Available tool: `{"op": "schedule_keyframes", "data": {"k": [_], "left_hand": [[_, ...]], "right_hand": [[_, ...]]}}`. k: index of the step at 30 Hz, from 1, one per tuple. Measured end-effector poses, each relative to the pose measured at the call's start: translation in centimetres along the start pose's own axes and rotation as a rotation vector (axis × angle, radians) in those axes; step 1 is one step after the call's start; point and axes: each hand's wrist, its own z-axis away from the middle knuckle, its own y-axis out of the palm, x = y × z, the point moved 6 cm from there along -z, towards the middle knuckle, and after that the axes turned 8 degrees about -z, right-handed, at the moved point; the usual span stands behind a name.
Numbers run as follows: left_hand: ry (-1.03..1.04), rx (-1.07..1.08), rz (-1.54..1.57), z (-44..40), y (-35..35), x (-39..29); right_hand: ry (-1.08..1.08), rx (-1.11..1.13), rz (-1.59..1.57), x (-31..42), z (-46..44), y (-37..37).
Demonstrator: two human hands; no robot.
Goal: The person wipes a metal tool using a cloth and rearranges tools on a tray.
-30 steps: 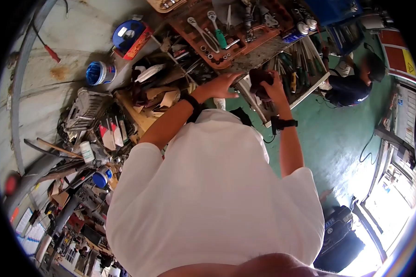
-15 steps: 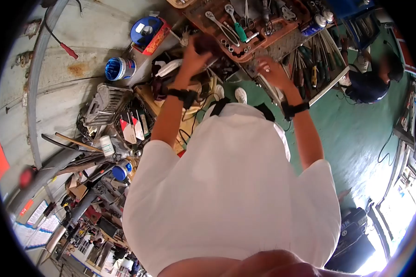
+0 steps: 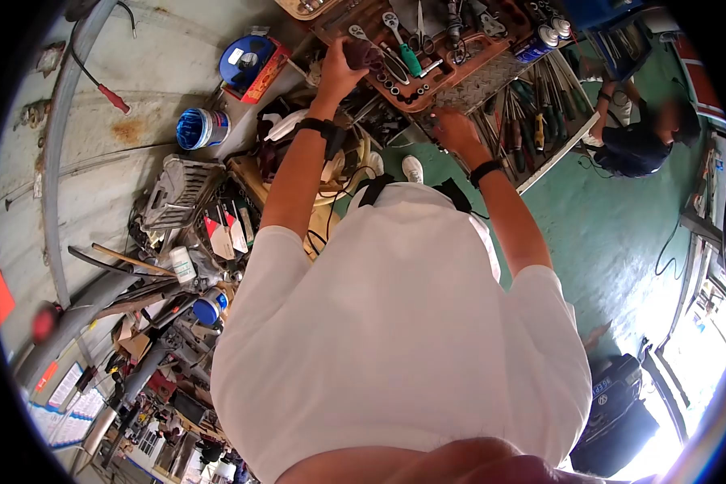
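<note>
Head view: left hand (image 3: 339,76) outstretched, clutching dark cloth (image 3: 364,56); right hand (image 3: 455,131) apart, grip unclear.

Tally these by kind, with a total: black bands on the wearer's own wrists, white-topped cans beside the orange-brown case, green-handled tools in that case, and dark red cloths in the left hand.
Black wristbands: 2
White-topped cans: 2
Green-handled tool: 1
Dark red cloth in left hand: 1
Total: 6

A ratchet (image 3: 410,59) lies in the tool tray (image 3: 450,79), left of the drawer (image 3: 563,159).
</note>
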Motion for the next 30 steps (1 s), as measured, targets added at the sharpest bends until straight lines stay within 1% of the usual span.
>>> {"op": "schedule_keyframes", "data": {"k": [1, 2, 4, 5, 7, 8, 10, 11, 13, 14, 15, 16, 17, 19, 20, 21, 22, 23, 24, 25, 26, 27, 29, 30], "left_hand": [[0.043, -0.013, 0.011, 0.0, 0.0, -0.2], [0.043, -0.014, 0.012, 0.0, 0.0, -0.2], [-0.014, -0.01, -0.049, -0.3, 0.6, 0.5], [-0.014, -0.015, -0.048, -0.6, 0.8, 0.8], [-0.112, -0.055, -0.064, -0.7, 0.4, 1.7], [-0.119, -0.053, -0.067, -0.2, 0.4, 1.7], [-0.139, -0.017, -0.055, -0.5, 0.4, 1.4], [-0.135, -0.025, -0.053, -0.6, 0.3, 1.1], [-0.15, 0.047, -0.008, 0.2, 1.1, 0.7], [-0.151, 0.075, 0.043, 0.6, 1.2, 0.9], [-0.159, 0.077, 0.039, 1.2, 0.8, 0.5], [-0.122, 0.108, 0.009, 1.9, 0.7, -0.1], [-0.089, 0.142, -0.024, 2.6, 0.4, -0.6], [-0.101, 0.122, -0.04, 3.2, -0.7, -0.4], [-0.158, 0.045, -0.001, 3.8, -2.1, -0.6], [-0.219, -0.034, 0.042, 4.5, -3.2, -0.6], [-0.124, -0.162, -0.023, 5.2, -4.0, -1.1], [-0.152, -0.165, -0.02, 6.4, -4.3, -0.7], [-0.001, -0.099, -0.047, 6.6, -5.2, -2.1], [0.154, -0.031, -0.076, 7.0, -6.0, -3.3], [0.176, 0.013, -0.043, 7.7, -6.6, -3.7], [0.164, 0.011, -0.045, 8.7, -7.2, -4.0], [0.139, 0.087, -0.08, 10.4, -7.7, -4.6], [0.071, 0.124, -0.074, 11.6, -7.5, -4.4]], "right_hand": [[-0.013, 0.003, 0.008, 0.2, 0.0, 0.1], [-0.013, 0.003, 0.009, 0.4, 0.0, 0.3], [-0.013, -0.051, 0.026, 0.9, 0.2, 0.0], [-0.016, -0.053, 0.03, 0.9, 0.0, -0.1], [-0.063, -0.048, 0.052, 1.1, -0.1, 0.3], [-0.065, -0.041, 0.049, 1.2, 0.1, 0.6], [-0.041, -0.006, 0.157, 1.3, -0.5, 0.5], [-0.044, -0.014, 0.163, 1.4, -0.5, 0.3], [-0.046, -0.105, 0.182, 1.4, 0.2, 0.0], [-0.049, -0.102, 0.184, 1.3, 0.1, 0.0], [-0.003, -0.073, 0.238, 1.0, 0.1, 0.2], [0.04, -0.045, 0.287, 0.9, 0.2, 0.6], [0.032, -0.036, 0.276, 1.0, 0.6, 0.7], [-0.128, -0.181, 0.18, 1.8, 1.1, -1.2], [-0.215, -0.116, 0.293, 2.4, 0.8, -1.3], [-0.225, -0.106, 0.29, 3.2, 0.2, -1.6], [-0.233, -0.01, 0.394, 4.2, -0.4, -1.1], [-0.244, 0.094, 0.503, 4.9, -0.7, -0.5], [-0.261, 0.107, 0.516, 5.8, -1.5, -0.8], [-0.323, -0.045, 0.356, 7.4, -2.4, -1.8], [-0.375, -0.192, 0.186, 8.6, -2.9, -2.7], [-0.383, -0.183, 0.185, 9.2, -4.1, -2.3], [-0.521, -0.264, 0.053, 10.8, -6.7, -2.1], [-0.526, -0.257, 0.051, 11.1, -8.1, -1.5]]}}
